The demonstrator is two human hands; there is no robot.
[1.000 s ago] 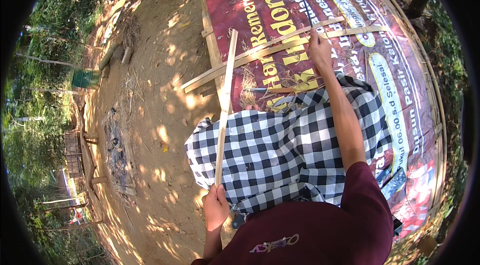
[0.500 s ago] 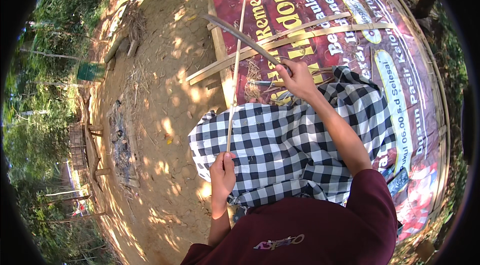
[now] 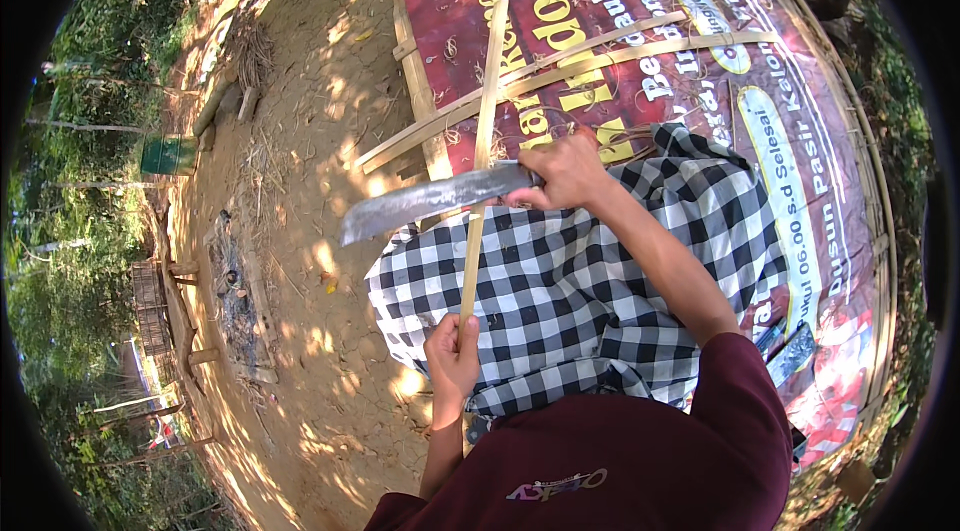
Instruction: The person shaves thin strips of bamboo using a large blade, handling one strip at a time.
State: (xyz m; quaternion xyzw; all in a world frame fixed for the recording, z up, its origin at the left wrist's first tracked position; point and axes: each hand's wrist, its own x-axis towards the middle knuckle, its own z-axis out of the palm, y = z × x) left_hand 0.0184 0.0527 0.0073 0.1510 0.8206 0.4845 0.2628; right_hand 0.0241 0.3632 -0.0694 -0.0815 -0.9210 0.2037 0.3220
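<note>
My left hand [image 3: 453, 356] is closed round the near end of a pale bamboo strip [image 3: 487, 111], which points away from me over my lap. In my right hand [image 3: 568, 171] is the handle of a machete [image 3: 430, 199]. Its broad grey blade lies across the strip, pointing left, with the flat side showing. Whether the edge bites into the strip I cannot tell. A black and white checked cloth [image 3: 540, 281] covers my legs beneath both hands.
Two more bamboo strips [image 3: 570, 71] lie crosswise on a dark red printed banner [image 3: 440, 11] edged with bamboo. Curly shavings are scattered over it. Bare earth [image 3: 300, 331] spreads to the left, with a patch of ash [image 3: 235, 281] and a green box [image 3: 168, 155].
The machete has come down and nearer me, its blade turned so the flat shows. The bamboo strip has rolled from its narrow edge to its wider face.
</note>
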